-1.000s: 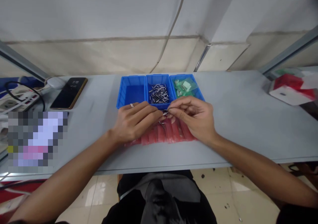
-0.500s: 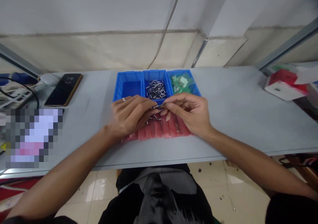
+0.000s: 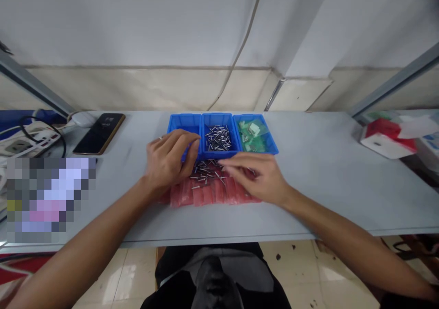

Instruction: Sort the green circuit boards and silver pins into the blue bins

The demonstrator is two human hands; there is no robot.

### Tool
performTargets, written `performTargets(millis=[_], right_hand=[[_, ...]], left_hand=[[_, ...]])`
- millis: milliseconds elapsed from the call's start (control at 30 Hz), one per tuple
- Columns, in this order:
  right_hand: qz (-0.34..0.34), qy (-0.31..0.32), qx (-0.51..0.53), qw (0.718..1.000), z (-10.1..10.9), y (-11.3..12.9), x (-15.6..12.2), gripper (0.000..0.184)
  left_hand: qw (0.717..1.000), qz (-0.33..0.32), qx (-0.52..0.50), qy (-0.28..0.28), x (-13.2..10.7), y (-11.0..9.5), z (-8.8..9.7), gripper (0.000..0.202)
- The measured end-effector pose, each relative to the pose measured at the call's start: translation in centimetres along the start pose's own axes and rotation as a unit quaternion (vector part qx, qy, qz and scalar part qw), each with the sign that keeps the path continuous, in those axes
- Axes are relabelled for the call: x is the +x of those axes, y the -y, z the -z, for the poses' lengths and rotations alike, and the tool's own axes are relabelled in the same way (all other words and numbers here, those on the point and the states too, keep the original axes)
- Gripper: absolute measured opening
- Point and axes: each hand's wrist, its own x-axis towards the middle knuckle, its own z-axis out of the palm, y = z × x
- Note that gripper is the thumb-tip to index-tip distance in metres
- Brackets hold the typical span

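Note:
My left hand [image 3: 171, 158] is over the front of the left blue bin [image 3: 185, 118], its thumb and index finger pressed together; whatever they may hold is hidden. My right hand [image 3: 259, 174] reaches palm inward from the right, fingers stretched and thumb slightly apart, its tips at a loose heap of metal blind rivets [image 3: 206, 169]. That heap lies on a row of pink plastic packets [image 3: 207, 195] in front of the bins. More rivets [image 3: 217, 137] fill the middle blue bin [image 3: 205, 117]. In the right blue bin [image 3: 270, 150] are green-tinted plastic bags [image 3: 254, 135] with pale pieces.
A dark phone [image 3: 99, 133] lies at the back left, beside a power strip with cables [image 3: 37, 140]. Below it is a blurred-out item [image 3: 51, 199]. A red and white box [image 3: 387, 137] stands at the far right, and a wall backs the grey table [image 3: 325, 176].
My hands, which met fingertip to fingertip before the middle bin, have separated. The left has gone to the left bin, the right down to the rivet heap. The camera view has tilted up.

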Motion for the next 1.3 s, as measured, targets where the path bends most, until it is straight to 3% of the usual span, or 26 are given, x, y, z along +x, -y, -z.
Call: performTargets(millis=[67, 133, 233, 333, 467, 600, 700, 867, 1000, 1300], right_hand=[[0.081, 0.080, -0.152, 0.982, -0.5, 0.0, -0.1, 0.024], [0.107, 0.158, -0.256, 0.948, -1.0, 0.0, 0.3, 0.026], [0.066, 0.232, -0.318, 0.917, -1.3, 0.5, 1.4, 0.026], [0.048, 0.251, -0.318, 0.913, -1.1, 0.8, 2.3, 0.021], [0.050, 0.190, -0.278, 0.940, -0.6, 0.3, 2.0, 0.027], [0.055, 0.068, -0.172, 0.981, -0.1, -0.4, 1.4, 0.028], [0.037, -0.023, -0.074, 0.996, 0.0, -0.2, 1.2, 0.020], [-0.057, -0.090, 0.119, 0.987, 0.0, 0.8, 1.1, 0.009], [-0.117, -0.100, 0.231, 0.961, -0.2, 0.9, 0.9, 0.008], [-0.132, -0.153, 0.219, 0.955, -0.6, 0.7, 0.3, 0.007]], left_hand=[[1.000, -0.007, 0.001, 0.004, 0.0, 0.0, -0.1, 0.009], [1.000, -0.010, 0.000, 0.005, 0.0, 0.0, -0.1, 0.008], [1.000, -0.014, -0.005, 0.005, -0.1, 0.0, 0.0, 0.008], [1.000, -0.017, -0.005, 0.004, -0.1, 0.0, 0.1, 0.008], [1.000, -0.020, -0.003, 0.009, 0.0, -0.1, 0.2, 0.009], [0.999, -0.038, -0.005, 0.009, -0.1, -0.2, 0.3, 0.010], [0.997, -0.069, -0.021, 0.021, -0.1, -0.4, 0.3, 0.011], [0.989, -0.132, -0.041, 0.051, 0.0, -1.2, 0.2, 0.026], [0.985, -0.153, -0.035, 0.065, 0.2, -1.8, 0.0, 0.017], [0.985, -0.157, -0.034, 0.057, 0.4, -1.6, 0.2, 0.018]])
